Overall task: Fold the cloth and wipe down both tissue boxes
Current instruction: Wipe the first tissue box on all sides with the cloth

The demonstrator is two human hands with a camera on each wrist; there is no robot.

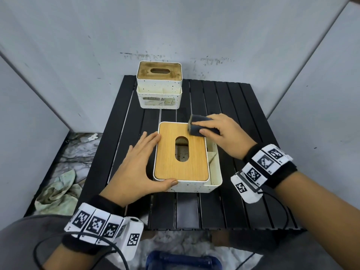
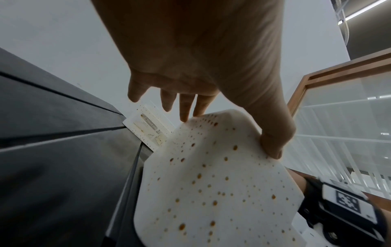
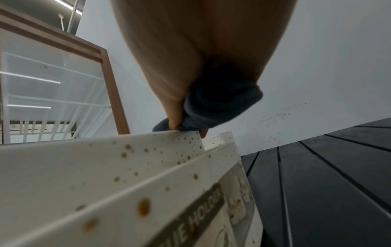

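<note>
A white speckled tissue box [image 1: 194, 189] with a clean wooden lid [image 1: 183, 154] sits mid-table. My left hand [image 1: 140, 164] lies against its left side, fingers straight, thumb along the front edge; in the left wrist view the thumb [image 2: 273, 143] presses the speckled wall [image 2: 211, 183]. My right hand [image 1: 224, 133] grips a folded dark grey cloth [image 1: 200, 124] at the lid's far right corner; the right wrist view shows the cloth [image 3: 217, 107] over the box rim [image 3: 148, 142]. A second tissue box [image 1: 159, 84], its lid stained, stands at the back.
The black slatted table [image 1: 243, 117] is boxed in by grey walls at the back and sides. A crumpled pale green rag [image 1: 58, 191] lies on the marbled floor to the left. A blue object [image 1: 183, 260] sits below the table's front edge.
</note>
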